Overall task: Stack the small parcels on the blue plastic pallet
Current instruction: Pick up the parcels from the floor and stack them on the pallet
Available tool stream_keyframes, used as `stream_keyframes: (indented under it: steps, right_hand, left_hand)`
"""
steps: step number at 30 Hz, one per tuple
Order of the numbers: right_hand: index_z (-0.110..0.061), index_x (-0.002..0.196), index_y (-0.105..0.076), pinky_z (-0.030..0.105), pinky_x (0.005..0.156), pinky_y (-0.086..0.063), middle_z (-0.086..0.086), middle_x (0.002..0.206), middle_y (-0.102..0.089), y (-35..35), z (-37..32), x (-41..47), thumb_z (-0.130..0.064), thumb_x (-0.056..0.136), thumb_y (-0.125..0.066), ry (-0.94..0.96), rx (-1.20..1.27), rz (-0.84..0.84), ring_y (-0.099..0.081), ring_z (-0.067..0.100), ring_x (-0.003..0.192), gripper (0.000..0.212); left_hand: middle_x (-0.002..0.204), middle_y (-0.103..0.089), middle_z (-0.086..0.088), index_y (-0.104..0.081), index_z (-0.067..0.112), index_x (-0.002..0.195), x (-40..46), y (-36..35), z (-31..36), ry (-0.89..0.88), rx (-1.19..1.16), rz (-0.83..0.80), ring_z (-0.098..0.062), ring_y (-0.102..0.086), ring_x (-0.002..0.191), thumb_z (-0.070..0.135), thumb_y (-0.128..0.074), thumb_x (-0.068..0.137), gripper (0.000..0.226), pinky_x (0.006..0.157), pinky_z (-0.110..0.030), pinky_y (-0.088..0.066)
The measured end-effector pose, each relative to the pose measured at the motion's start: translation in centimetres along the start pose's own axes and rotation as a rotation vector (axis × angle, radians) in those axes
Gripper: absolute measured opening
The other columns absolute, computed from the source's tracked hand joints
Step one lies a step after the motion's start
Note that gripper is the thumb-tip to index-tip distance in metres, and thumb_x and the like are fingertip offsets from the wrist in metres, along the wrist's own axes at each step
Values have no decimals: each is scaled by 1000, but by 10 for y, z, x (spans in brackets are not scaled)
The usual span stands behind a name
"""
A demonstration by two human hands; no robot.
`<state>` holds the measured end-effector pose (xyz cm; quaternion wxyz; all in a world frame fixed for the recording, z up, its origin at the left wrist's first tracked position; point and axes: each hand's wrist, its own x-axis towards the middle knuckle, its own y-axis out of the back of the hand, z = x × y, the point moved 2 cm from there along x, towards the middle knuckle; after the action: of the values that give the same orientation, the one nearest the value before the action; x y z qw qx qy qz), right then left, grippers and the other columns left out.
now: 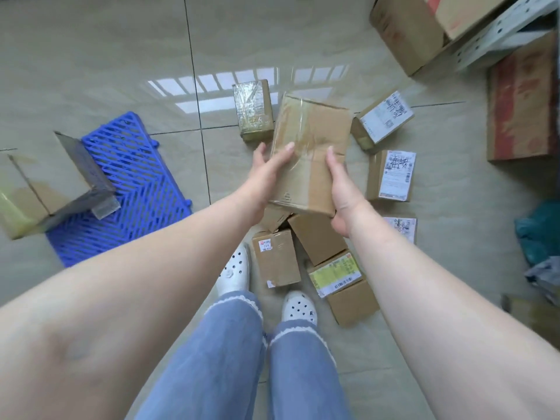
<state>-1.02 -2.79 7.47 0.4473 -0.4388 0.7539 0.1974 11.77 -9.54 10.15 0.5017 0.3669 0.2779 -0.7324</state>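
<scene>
Parcel [309, 153]: between my hands, above the floor pile | left grip [266, 174] and right grip [339, 189]: clasping its sides | blue pallet [133, 177]: far left, two boxes [54, 180] on it.

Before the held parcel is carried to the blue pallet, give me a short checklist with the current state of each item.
1. Both hands on the parcel: ok; left hand and right hand hold its sides.
2. Parcel lifted off the floor pile: ok.
3. Free space on the blue pallet: ok; a larger box covers its left part, the rest is bare.
4. Path to the pallet: ok; only bare floor tiles lie between.
5. Parcel weight or contents: cannot tell.
</scene>
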Motion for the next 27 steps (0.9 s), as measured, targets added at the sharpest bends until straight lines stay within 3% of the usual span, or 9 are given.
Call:
stream_keyframes:
  steps: [2,5,7,9,11,14,20,27]
  right_hand:
    - [-40,140,-41,48,101,-48,-5,132,-61,-13,-6,-33,-72,79,-51,45,-83,-11,-62,19,117,70]
    - [-33,148,-33,42,103,-48,-2,141,-54,-34,-17,-75,-66,85,-52,95,-123,-43,-57,19,122,73]
    - [-29,149,-32,39,102,-48,-1,142,-53,-47,-25,-101,-62,88,-52,125,-163,-59,-57,18,122,72]
    - [-32,149,-34,40,107,-43,-2,143,-52,-60,-30,-125,-71,82,-52,146,-249,-72,-55,18,125,80]
    - [-31,149,-35,42,111,-39,-3,144,-52,-73,-34,-145,-76,76,-53,170,-312,-87,-52,18,128,87]
    - [-26,149,-34,41,110,-41,-1,145,-51,-98,-31,-168,-75,69,-55,181,-343,-146,-54,15,127,97]
    - [-31,148,-37,42,108,-43,-5,143,-53,-164,3,-188,-80,61,-55,166,-421,-222,-55,14,126,101]
    - [-30,149,-35,42,110,-42,-6,143,-52,-253,62,-209,-63,87,-51,119,-505,-286,-54,13,125,72]
  left_hand:
    - [138,-57,6,-37,24,146,-30,10,2,-13,-9,5,-13,-59,121,68,-66,68,95,109,-37,-41]
    - [122,-67,8,-54,23,134,-75,28,11,-58,-50,49,-10,-64,109,58,-57,86,59,101,-30,-46]
    - [122,-67,7,-55,26,130,-103,40,16,-80,-81,78,-11,-65,111,61,-56,86,56,104,-34,-47]
    - [124,-67,5,-53,25,132,-130,50,19,-101,-134,86,-12,-64,113,57,-53,91,52,105,-38,-46]
    - [131,-63,4,-49,23,138,-151,62,18,-111,-179,123,-14,-62,118,65,-56,84,69,107,-41,-44]
    - [140,-56,5,-40,25,146,-175,86,10,-119,-245,178,-15,-55,126,84,-61,56,110,111,-44,-40]
    - [143,-53,9,-41,27,146,-196,156,-18,-152,-356,253,-11,-52,129,86,-63,56,110,113,-42,-37]
    - [143,-53,5,-37,22,148,-225,254,-61,-151,-467,309,-13,-53,129,84,-65,52,117,113,-43,-37]
